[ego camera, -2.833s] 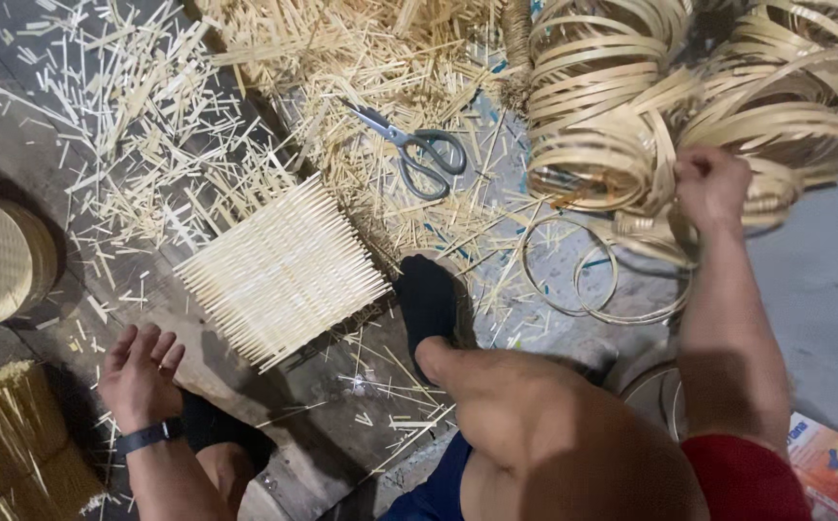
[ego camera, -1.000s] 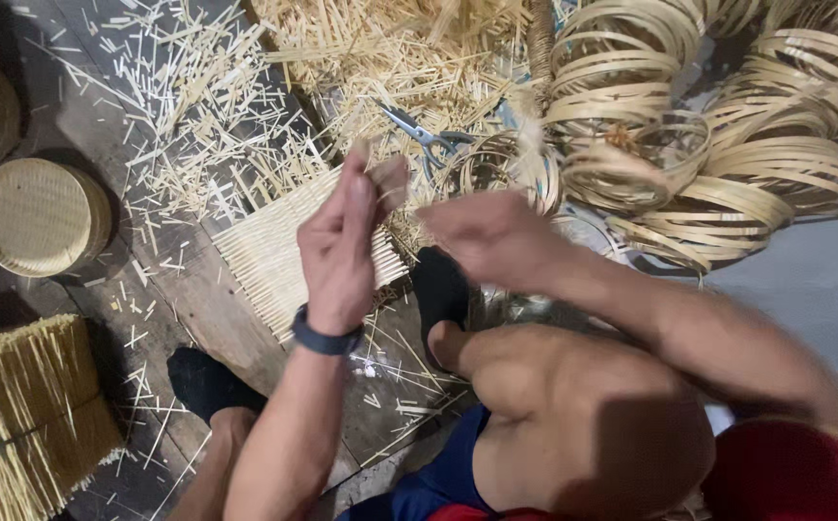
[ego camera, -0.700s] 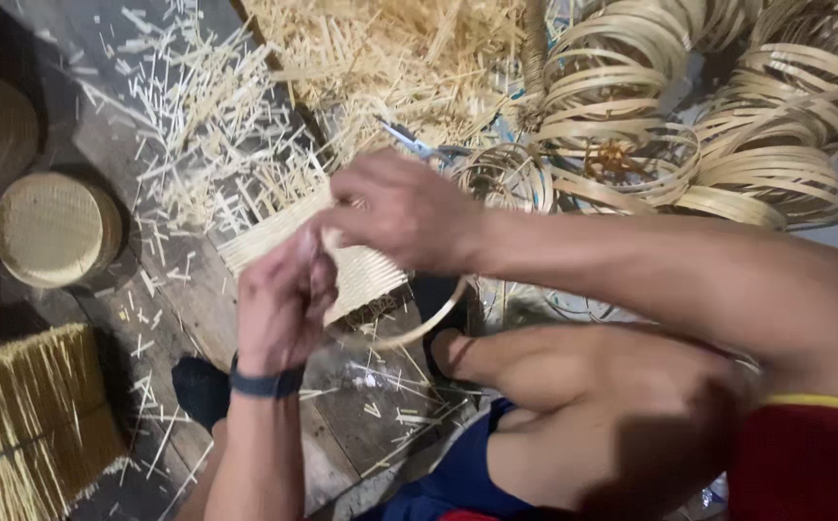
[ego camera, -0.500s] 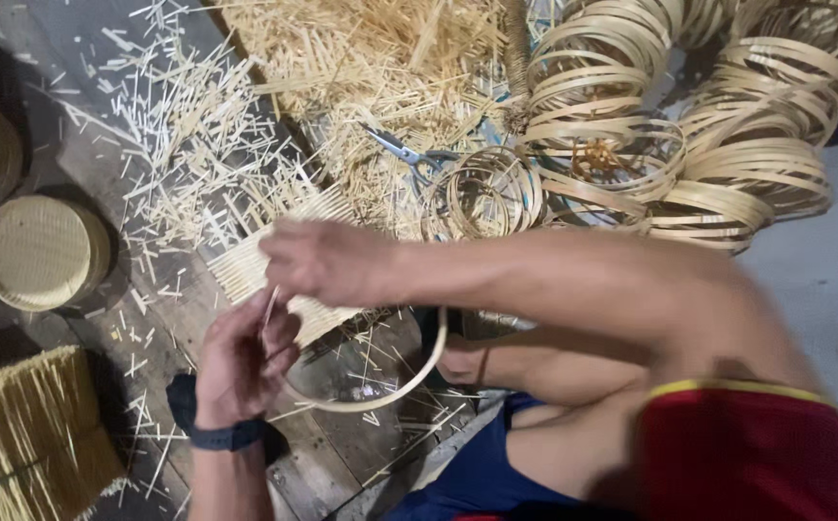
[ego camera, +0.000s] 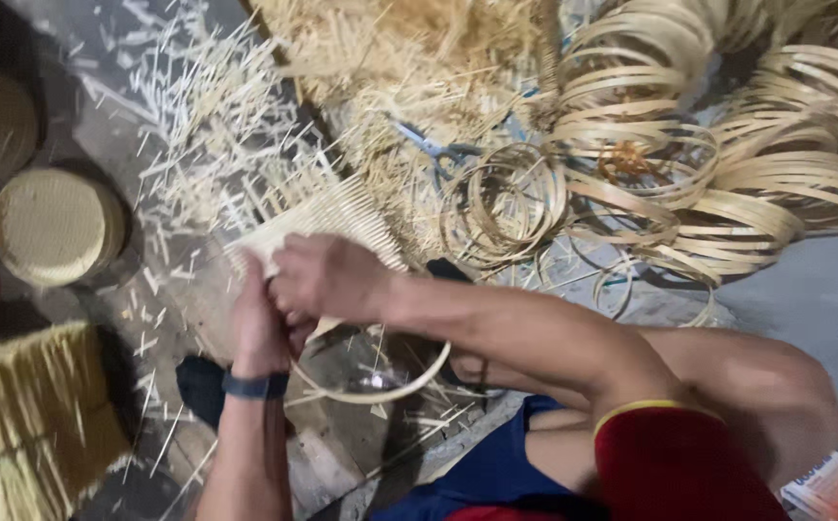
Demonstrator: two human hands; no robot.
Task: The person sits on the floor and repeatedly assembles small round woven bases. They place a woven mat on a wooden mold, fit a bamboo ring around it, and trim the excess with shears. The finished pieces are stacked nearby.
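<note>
— Both hands have drawn in closer since half a second back: the right hand (ego camera: 327, 278) now lies over the edge of the woven bamboo mat (ego camera: 327, 217), and the bamboo hoop (ego camera: 380, 381) hangs lower, under the wrists.

— How are the grips?

— Left hand (ego camera: 260, 323), the one with the dark wristband (ego camera: 253, 386), has its fingers curled shut at the near edge of the mat where the hoop's end comes up. Its grip is narrow, pinching. Right hand's fingers are folded down too, pressed on the mat's edge just beside the left; whether it also clasps the hoop I cannot tell, the view is blurred.

— And the mat itself?

— Pale, flat, made of thin parallel slivers, with loose ends bristling out on its far side. It lies on the floor in front of the person's knees, partly covered by both hands. The hoop is a thin, pale strip bent into a ring, its near arc showing below the forearm.

— Around it?

— Scattered bamboo slivers (ego camera: 216, 106) beyond, scissors (ego camera: 438, 152) in the shavings, a heap of coiled bamboo rings (ego camera: 728, 154) at right, a small round woven basket (ego camera: 53, 227) at left.
</note>
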